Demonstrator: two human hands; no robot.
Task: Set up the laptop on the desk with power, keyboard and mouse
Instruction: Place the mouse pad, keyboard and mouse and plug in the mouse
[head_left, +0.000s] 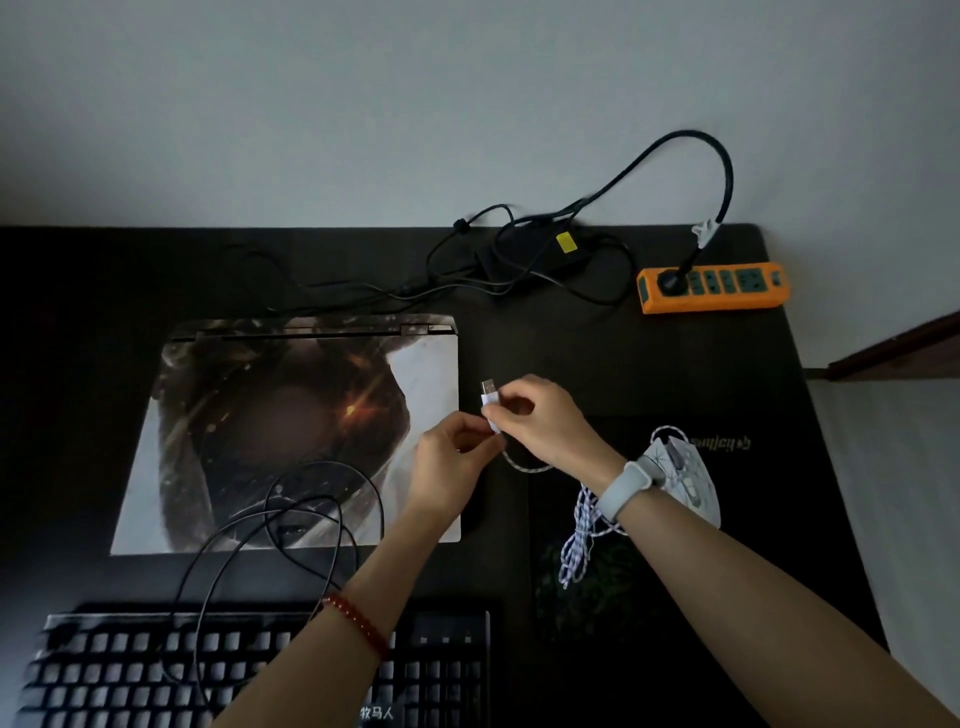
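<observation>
The right hand has its fingers curled round the white USB plug of the mouse cable, thumb and forefinger pinching its body so the metal tip points up and away, just off the right edge of the laptop. The left hand sits just below and to the left, its fingers bent in toward the same plug's lower end, where they seem to pinch the cable at its root, though the grip itself is partly hidden. From there the braided white cable loops under the right wrist and falls in a loose bundle onto the dark mouse pad, leading to the white mouse, which lies just behind the right wrist. A grey band is on that wrist; a red bead bracelet is on the left one.

The laptop lies closed on the counter, its lid covered with a printed picture. A thin black cable curls over its near corner and runs down to the black keyboard at the near edge. Behind the laptop, by the wall, the black power brick rests among tangled leads, and a thick black cord arcs up to the orange power strip, where it is plugged in.
</observation>
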